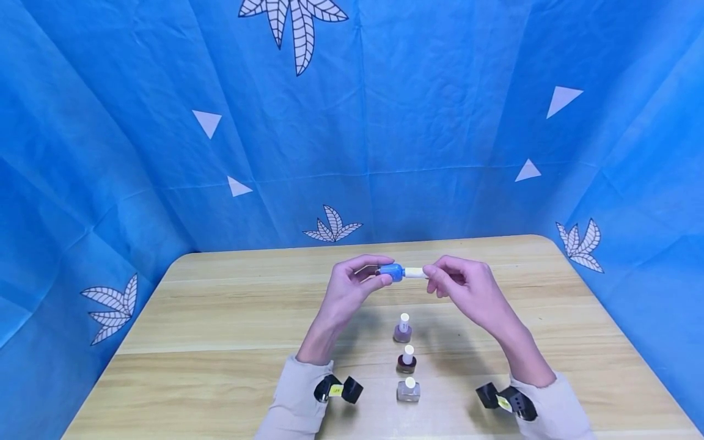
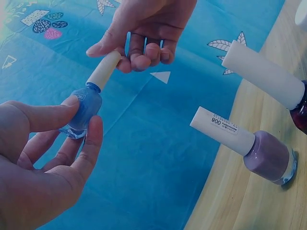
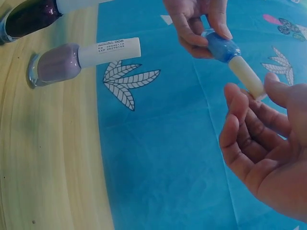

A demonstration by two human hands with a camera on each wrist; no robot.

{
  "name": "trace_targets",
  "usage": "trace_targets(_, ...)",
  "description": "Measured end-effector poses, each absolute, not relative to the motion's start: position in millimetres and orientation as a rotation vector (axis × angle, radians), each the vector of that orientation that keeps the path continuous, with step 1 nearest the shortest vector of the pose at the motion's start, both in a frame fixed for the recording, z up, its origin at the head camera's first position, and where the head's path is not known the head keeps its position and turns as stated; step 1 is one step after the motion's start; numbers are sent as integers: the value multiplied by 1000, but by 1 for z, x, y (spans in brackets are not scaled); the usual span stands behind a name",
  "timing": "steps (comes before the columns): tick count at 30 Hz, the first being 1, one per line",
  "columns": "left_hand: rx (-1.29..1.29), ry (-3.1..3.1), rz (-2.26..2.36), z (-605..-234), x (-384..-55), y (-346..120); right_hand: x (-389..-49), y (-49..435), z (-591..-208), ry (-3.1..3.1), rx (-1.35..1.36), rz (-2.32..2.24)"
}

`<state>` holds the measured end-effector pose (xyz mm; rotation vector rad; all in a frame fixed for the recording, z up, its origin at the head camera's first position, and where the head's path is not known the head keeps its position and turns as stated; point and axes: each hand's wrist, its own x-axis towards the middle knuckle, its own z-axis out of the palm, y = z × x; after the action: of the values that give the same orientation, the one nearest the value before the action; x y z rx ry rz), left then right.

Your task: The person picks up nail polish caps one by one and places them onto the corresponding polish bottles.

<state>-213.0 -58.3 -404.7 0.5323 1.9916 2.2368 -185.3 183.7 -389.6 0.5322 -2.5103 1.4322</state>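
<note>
A bottle of blue nail polish [image 1: 392, 272] lies sideways in the air over the far part of the table, its long white cap [image 1: 415, 272] pointing right. My left hand [image 1: 350, 287] grips the glass body between thumb and fingers. The tip of the cap is pinched by the thumb and fingertips of my right hand [image 1: 466, 286]. In the left wrist view the blue bottle [image 2: 85, 109] tilts, cap [image 2: 103, 72] up, with the cap seated on its neck. The right wrist view shows the right thumb and forefinger at the cap's end [image 3: 249, 79].
Below the hands, three nail polish bottles stand upright in a column on the wooden table [image 1: 231, 318]: mauve [image 1: 403, 332], dark red [image 1: 406, 363] and clear greyish [image 1: 408, 392], all with white caps. A blue patterned cloth [image 1: 385, 122] hangs behind the table.
</note>
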Motion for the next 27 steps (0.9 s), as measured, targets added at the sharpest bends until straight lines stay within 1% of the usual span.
trace_targets(11, 511, 2019, 2244, -407, -213, -59, -184, 183, -388, -2445, 639, 1362)
trace_targets(27, 498, 2047, 2227, -404, -211, -58, -184, 184, -390, -2516, 620, 1285)
